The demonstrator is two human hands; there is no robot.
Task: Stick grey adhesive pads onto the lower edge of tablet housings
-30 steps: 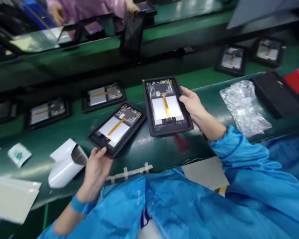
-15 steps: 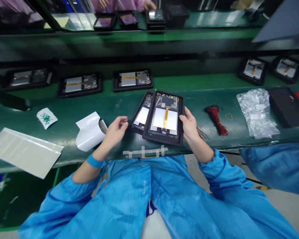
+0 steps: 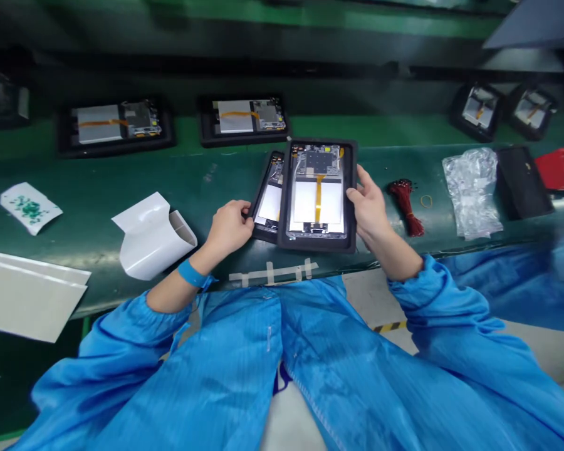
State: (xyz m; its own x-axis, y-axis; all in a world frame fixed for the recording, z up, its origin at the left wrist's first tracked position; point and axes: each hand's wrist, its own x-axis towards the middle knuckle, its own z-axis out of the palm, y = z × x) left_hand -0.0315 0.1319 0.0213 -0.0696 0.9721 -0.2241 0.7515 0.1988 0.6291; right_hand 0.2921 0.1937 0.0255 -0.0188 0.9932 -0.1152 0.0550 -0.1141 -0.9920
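Two open tablets with bare circuit boards and white batteries lie stacked on the green bench in front of me. The upper tablet (image 3: 318,194) covers most of the lower tablet (image 3: 269,199), whose left part sticks out. My right hand (image 3: 371,210) grips the right edge of the upper tablet. My left hand (image 3: 228,227) has curled fingers on the left edge of the lower tablet. Both arms wear blue sleeves, and a blue band circles my left wrist.
More open tablets (image 3: 242,119) lie on the conveyor behind, with others at far right (image 3: 480,108). A curled white sheet (image 3: 153,235) lies left of my hands. Red wires (image 3: 405,203), a plastic bag (image 3: 472,188), a black cover (image 3: 521,180) and a red object (image 3: 561,168) lie to the right.
The two tablets, held apart a second ago, came together into a stack on the bench. My left hand let go briefly and is back on the lower tablet's edge.
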